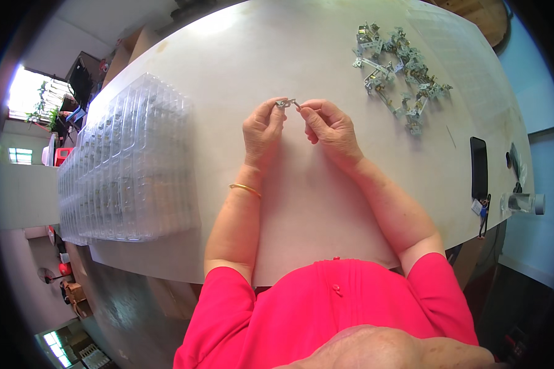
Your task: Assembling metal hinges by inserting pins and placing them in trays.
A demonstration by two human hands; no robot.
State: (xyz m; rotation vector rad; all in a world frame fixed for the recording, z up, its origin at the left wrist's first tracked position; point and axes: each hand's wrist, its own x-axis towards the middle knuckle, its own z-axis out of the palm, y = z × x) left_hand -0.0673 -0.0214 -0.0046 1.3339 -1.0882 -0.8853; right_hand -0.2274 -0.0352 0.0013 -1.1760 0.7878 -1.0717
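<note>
Both my hands meet over the middle of the white table, around one small metal bracket (pixel 286 104) of a silvery grey colour. My left hand (pixel 265 128) pinches its left end between thumb and fingers. At its right end, the thumb and forefinger of my right hand (pixel 332 128) are closed on a thin, dark end of the piece; whether that is a separate part is too small to tell. Farther right lies a loose heap of similar metal brackets (pixel 406 67), some with brassy parts.
Stacked clear plastic trays (pixel 135 160) with small parts in their pockets stand at the left. Toward the right edge lie a black phone (pixel 479 167), a blue-tagged key bunch (pixel 485 212) and a clear bottle (pixel 523 203). A thin wire (pixel 451 137) rests below the heap.
</note>
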